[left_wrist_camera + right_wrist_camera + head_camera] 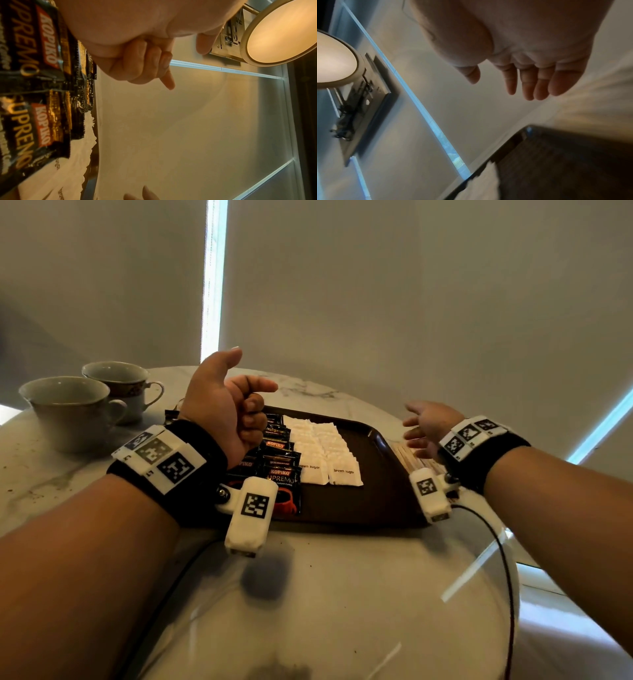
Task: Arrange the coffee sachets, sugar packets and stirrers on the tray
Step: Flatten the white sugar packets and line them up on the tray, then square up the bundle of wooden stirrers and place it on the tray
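A dark brown tray (359,508) lies on the marble table. Black Kopiko coffee sachets (281,470) overlap in rows on its left part. White brown-sugar packets (322,446) lie in two rows beside them. Thin wooden stirrers (407,455) lie at the tray's right rim, partly hidden by my right wrist. My left hand (246,405) hovers above the sachets (25,67), three fingers (145,65) curled, thumb and index out, holding nothing. My right hand (421,426) floats over the stirrers with straight fingers (530,81), empty. The right wrist view is blurred.
Two empty teacups (72,412) (120,385) stand at the back left of the round table (342,594). A black cable (503,559) runs from my right wrist across the table's near right. A blind covers the wall behind.
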Action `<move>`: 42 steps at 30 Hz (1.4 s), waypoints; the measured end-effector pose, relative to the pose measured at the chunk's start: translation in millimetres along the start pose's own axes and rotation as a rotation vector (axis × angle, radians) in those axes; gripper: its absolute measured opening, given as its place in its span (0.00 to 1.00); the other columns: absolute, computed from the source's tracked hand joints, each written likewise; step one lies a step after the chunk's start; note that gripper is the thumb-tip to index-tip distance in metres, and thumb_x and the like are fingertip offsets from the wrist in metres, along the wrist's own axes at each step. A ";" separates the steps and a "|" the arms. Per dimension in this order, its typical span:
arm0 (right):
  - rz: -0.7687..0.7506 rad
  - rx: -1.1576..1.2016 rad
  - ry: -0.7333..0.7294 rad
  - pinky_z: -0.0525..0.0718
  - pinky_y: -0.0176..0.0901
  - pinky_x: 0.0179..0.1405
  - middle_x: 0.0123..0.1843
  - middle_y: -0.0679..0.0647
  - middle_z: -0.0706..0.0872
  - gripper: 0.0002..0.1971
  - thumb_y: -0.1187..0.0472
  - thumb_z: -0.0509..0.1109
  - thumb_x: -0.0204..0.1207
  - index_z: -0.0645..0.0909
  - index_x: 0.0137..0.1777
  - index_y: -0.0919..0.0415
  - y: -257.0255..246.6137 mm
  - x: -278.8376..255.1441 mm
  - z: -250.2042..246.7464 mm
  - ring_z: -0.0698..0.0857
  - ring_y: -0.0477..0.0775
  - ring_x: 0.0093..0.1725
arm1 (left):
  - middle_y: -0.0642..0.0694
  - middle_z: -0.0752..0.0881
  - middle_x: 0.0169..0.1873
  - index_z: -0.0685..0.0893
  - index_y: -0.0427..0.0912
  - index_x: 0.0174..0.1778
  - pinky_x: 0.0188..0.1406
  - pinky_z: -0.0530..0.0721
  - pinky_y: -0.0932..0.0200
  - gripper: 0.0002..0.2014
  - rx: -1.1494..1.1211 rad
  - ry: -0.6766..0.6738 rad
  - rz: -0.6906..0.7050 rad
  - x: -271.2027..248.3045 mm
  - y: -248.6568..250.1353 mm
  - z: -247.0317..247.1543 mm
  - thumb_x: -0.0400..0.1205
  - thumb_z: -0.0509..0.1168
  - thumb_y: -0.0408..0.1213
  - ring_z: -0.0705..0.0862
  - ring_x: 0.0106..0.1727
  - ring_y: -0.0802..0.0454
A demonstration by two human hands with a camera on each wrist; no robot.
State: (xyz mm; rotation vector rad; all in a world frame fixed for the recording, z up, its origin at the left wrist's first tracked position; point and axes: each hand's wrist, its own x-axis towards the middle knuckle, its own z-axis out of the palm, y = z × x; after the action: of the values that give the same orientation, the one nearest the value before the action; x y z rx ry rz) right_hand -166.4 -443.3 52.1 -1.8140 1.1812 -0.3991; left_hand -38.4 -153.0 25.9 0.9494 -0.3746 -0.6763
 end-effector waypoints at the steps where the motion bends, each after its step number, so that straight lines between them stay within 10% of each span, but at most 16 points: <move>1: -0.016 -0.074 0.057 0.82 0.51 0.48 0.52 0.60 0.85 0.24 0.42 0.64 0.83 0.81 0.64 0.64 1.3 2.4 -12.1 0.82 0.56 0.48 | 0.51 0.66 0.25 0.85 0.40 0.44 0.18 0.61 0.63 0.27 -0.002 0.001 0.000 0.4 0.3 -0.2 0.84 0.55 0.61 0.62 0.24 0.54; 5: -0.016 -0.462 0.168 0.85 0.62 0.64 0.60 0.58 0.87 0.17 0.43 0.73 0.77 0.82 0.51 0.57 13.7 11.5 -44.4 0.85 0.61 0.59 | 0.51 0.66 0.25 0.85 0.41 0.43 0.18 0.60 0.63 0.26 -0.007 0.007 -0.003 2.4 1.3 -1.1 0.83 0.55 0.61 0.61 0.24 0.54; 11: 0.227 -0.645 0.044 0.77 0.68 0.72 0.78 0.65 0.75 0.42 0.38 0.78 0.71 0.71 0.79 0.61 33.4 12.5 -44.3 0.76 0.71 0.73 | 0.51 0.66 0.24 0.84 0.40 0.44 0.20 0.58 0.64 0.26 0.012 0.013 0.003 3.9 -0.6 -1.0 0.84 0.54 0.61 0.61 0.24 0.54; 18: 0.285 -0.662 -0.073 0.81 0.64 0.68 0.77 0.67 0.76 0.60 0.37 0.87 0.53 0.64 0.83 0.59 38.9 43.9 -23.6 0.79 0.71 0.71 | 0.51 0.67 0.24 0.85 0.40 0.45 0.20 0.59 0.64 0.27 0.028 0.018 0.007 7.1 -1.6 -0.9 0.84 0.53 0.61 0.62 0.24 0.54; 26: -0.020 -1.222 0.013 0.86 0.51 0.60 0.56 0.55 0.89 0.35 0.32 0.75 0.71 0.83 0.66 0.61 26.0 63.0 -8.5 0.88 0.57 0.54 | 0.51 0.66 0.25 0.85 0.40 0.44 0.19 0.59 0.64 0.28 0.030 0.020 0.008 9.1 0.4 -3.5 0.84 0.53 0.62 0.62 0.23 0.54; 42: -0.122 -1.168 0.092 0.84 0.49 0.49 0.49 0.56 0.89 0.23 0.40 0.71 0.79 0.84 0.57 0.62 28.9 88.0 -18.6 0.87 0.57 0.49 | 0.51 0.66 0.25 0.85 0.40 0.43 0.19 0.59 0.64 0.28 0.039 0.018 0.009 8.5 0.1 -2.8 0.83 0.53 0.62 0.61 0.24 0.54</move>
State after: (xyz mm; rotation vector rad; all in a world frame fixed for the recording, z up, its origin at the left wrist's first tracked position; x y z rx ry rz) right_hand -151.8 -531.3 21.1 -2.8753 1.5147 0.2323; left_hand -30.5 -157.0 24.5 0.9895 -0.3769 -0.6537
